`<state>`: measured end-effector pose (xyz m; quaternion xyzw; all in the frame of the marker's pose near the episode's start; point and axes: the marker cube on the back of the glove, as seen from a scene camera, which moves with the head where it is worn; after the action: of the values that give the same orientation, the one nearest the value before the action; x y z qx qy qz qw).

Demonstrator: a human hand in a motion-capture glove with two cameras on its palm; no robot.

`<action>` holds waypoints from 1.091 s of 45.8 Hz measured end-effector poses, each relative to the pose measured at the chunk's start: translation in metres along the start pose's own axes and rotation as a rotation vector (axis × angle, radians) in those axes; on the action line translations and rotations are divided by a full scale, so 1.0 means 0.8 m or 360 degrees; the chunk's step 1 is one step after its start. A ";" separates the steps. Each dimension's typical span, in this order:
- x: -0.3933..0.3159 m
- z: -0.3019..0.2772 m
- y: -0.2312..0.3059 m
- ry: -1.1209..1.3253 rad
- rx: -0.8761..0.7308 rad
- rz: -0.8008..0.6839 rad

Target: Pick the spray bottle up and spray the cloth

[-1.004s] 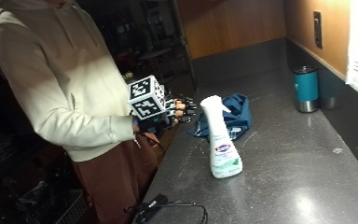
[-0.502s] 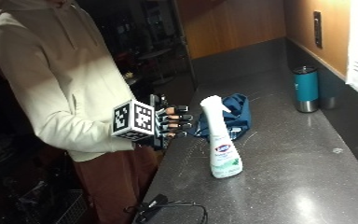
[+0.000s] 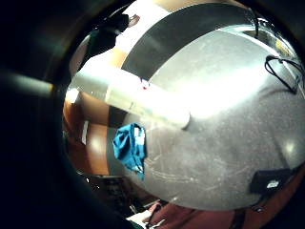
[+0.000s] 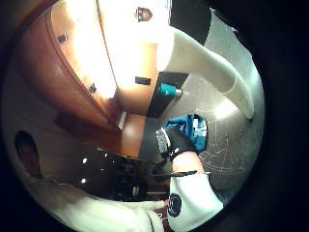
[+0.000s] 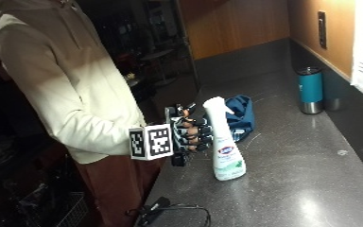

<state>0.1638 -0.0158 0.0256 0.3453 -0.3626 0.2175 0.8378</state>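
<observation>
Now we see the white spray bottle [image 5: 226, 142] standing up on the gray counter [image 5: 295, 189]. Our gloved right hand [image 5: 187, 135] is just beside it, fingers a bit bent and apart, holding nothing. The blue cloth [image 5: 241, 113] lies bunched up right behind the bottle.

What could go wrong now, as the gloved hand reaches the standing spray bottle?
The spray bottle is tall and stands upright on the counter; a sideways bump from the right hand could tip it. The blue cloth lies bunched behind the bottle, so a badly aimed spray may land on the counter instead.
</observation>
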 end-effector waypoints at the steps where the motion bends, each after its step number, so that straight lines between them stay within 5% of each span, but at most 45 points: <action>1: 0.002 0.004 0.000 -0.0005 0.0017 -0.0005; 50: 0.000 0.086 -0.100 -0.0286 -0.0014 0.0140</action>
<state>0.1817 -0.1197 0.0261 0.3435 -0.4522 0.2206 0.7930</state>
